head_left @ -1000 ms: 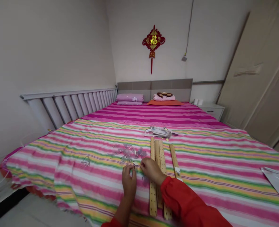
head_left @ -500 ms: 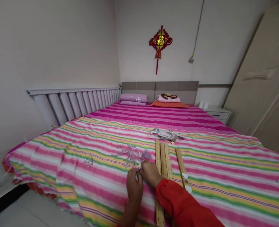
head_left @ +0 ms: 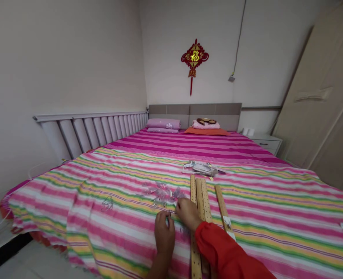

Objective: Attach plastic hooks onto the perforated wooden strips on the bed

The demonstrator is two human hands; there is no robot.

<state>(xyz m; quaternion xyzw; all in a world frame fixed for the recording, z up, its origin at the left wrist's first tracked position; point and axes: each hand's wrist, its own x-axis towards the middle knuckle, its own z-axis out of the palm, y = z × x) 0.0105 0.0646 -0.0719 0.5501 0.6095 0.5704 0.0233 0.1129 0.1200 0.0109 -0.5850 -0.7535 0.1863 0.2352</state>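
My left hand (head_left: pixel 164 231) is closed in a pinch above the striped sheet, with a tiny dark item just showing at its fingertips. Close on its right, my right hand (head_left: pixel 188 214) is closed too; its fingertips face away and what they hold is hidden. Just beyond both hands lies a loose pile of small clear and pale purple pieces (head_left: pixel 162 193), too small to name. Beside my right wrist run several wooden strips with rows of small holes (head_left: pixel 204 199). My right forearm, in a red sleeve (head_left: pixel 226 248), covers part of them.
A separate wooden strip (head_left: pixel 220 199) with white tags lies to the right. Clear plastic packets (head_left: pixel 200 168) rest beyond the strips. A thin, wiry tangle (head_left: pixel 107 203) is at the left. The striped sheet (head_left: pixel 116 236) covers the bed; a white railing (head_left: pixel 101 128) borders its left side.
My hands have drawn slightly apart, the right one shifting a little to the right. A gap now shows between the fingertips. The view has tilted slightly.
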